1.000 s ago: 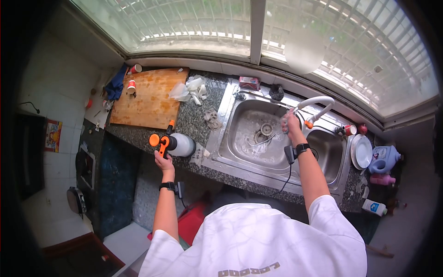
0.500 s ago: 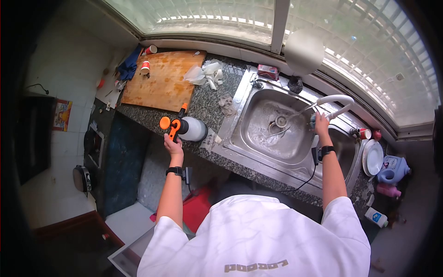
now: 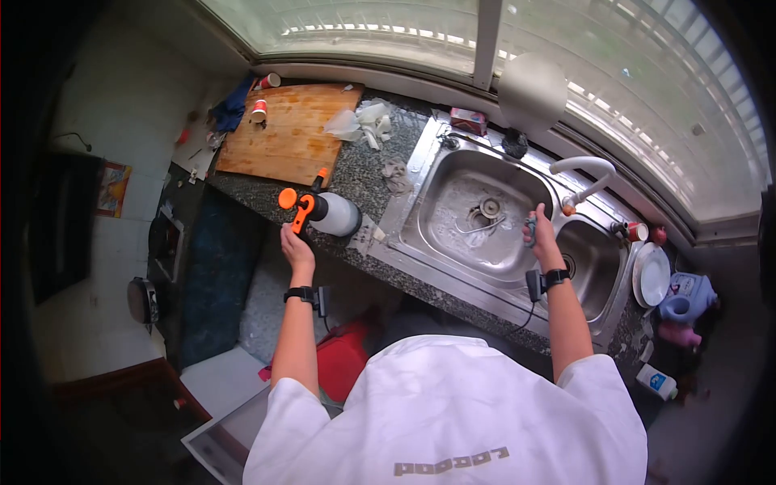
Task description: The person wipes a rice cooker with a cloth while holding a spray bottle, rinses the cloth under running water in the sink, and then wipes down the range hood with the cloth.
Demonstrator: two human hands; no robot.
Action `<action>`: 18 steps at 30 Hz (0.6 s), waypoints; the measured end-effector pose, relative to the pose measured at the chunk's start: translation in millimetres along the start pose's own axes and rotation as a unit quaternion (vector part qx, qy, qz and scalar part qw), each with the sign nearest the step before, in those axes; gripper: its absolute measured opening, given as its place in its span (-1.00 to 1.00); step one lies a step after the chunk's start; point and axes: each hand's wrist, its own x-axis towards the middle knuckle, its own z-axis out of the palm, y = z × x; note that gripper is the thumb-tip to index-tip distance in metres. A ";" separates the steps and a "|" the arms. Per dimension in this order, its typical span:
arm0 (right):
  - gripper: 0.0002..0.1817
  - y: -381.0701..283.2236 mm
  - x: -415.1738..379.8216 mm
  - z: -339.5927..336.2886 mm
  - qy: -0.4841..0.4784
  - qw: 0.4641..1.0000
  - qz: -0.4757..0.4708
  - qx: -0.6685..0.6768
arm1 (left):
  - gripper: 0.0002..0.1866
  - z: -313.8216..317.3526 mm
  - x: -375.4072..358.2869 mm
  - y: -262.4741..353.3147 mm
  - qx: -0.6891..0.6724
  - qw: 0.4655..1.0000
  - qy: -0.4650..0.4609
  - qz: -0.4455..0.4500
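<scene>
"What do you have closest to the camera?"

"The white short-sleeved shirt [image 3: 453,404], with my two hands reaching out beyond it, well apart."

"And the left?"

"My left hand [image 3: 298,249] is closed on the orange handle of a spray bottle with a whitish plastic body [image 3: 335,215]. The bottle is at the front edge of the dark speckled granite counter [image 3: 368,184]. I can't tell whether its base bears on the stone."

"The right?"

"My right hand [image 3: 545,235] has its fingers curled round a small grey-green scrubbing pad [image 3: 530,229], above the stainless-steel double sink [image 3: 483,280], near the divider between the basins. My hand hides part of the pad."

"What's around them?"

"A crumpled grey rag [image 3: 395,176] lies between the bottle and the larger basin. To the right of the sink I get white round plates [image 3: 651,276] and, just beside them, a lavender plastic jug [image 3: 687,297]."

"Farther back?"

"A white curved faucet [image 3: 584,165] behind the sink, and a wooden cutting board [image 3: 283,133] on the left with a red-and-white paper cup [image 3: 259,111] on it. Crumpled translucent plastic [image 3: 372,123] is beside the board. Farthest off is the barred window [image 3: 388,24]."
</scene>
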 end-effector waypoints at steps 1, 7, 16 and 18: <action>-0.47 1.2 0.5 4.6 0.006 1.000 0.004 0.017 | -0.48 -10.3 -2.4 0.2 -0.013 0.998 -0.034 -0.052; -0.52 2.8 4.8 22.9 0.012 0.994 0.034 0.107 | -0.55 -62.1 -46.7 -7.1 -0.045 0.985 -0.089 -0.143; -0.71 10.9 0.0 20.0 -0.087 0.979 0.048 0.178 | -0.59 -108.5 -88.8 32.1 0.018 0.983 -0.160 -0.085; -0.77 27.8 21.1 2.1 -0.172 0.964 0.026 0.203 | -0.62 -111.2 -85.8 28.1 0.016 0.982 -0.169 -0.081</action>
